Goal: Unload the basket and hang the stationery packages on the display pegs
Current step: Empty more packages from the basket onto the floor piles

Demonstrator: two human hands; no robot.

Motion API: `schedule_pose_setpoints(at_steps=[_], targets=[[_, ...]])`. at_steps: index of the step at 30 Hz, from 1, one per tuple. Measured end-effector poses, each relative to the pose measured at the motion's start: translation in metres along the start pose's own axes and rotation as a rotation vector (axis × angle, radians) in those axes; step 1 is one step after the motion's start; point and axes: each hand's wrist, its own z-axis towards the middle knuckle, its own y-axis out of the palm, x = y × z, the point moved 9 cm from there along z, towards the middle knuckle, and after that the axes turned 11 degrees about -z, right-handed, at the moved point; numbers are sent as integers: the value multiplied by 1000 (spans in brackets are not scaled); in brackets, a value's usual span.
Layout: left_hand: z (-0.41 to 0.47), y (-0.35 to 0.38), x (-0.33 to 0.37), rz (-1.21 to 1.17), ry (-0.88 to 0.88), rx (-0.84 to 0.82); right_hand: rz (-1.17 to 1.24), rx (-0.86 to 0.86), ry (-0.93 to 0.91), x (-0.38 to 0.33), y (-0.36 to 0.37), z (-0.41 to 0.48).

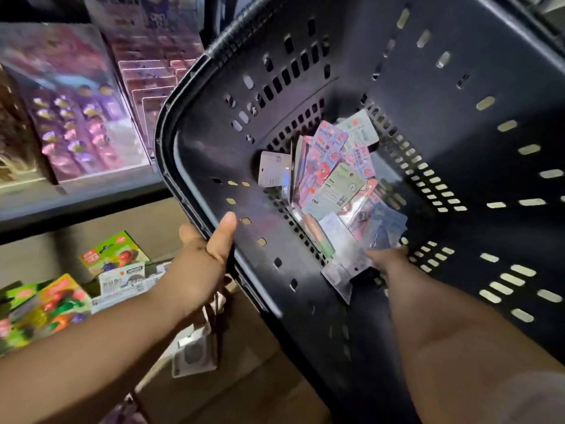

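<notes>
A large black plastic basket (428, 87) is tipped toward me and fills the right of the view. Several flat stationery packages (333, 179) lie heaped in its low corner. My left hand (204, 261) grips the basket's near rim, thumb over the edge on the inside. It also holds a white carded package (192, 353) that dangles below the palm. My right hand (386, 258) reaches down inside the basket, its fingers closed on a clear-wrapped package (342, 270) at the near end of the heap.
To the left stands a shelf unit with purple and pink boxed goods (76, 117) on the upper shelf (61, 206). Green and red packages (113, 255) lie on a lower level. A brown cardboard box (244, 377) sits below the basket.
</notes>
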Motion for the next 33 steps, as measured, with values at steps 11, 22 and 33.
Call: schedule_pose_setpoints(at_steps=[11, 22, 33], targets=[[-12, 7, 0, -215, 37, 145, -357, -14, -171, -21, -13, 25], [-12, 25, -1, -260, 121, 220, -310, 148, -318, -44, -10, 34], [-6, 25, -11, -251, 126, 219, -28, 76, -143, -40, -17, 51]])
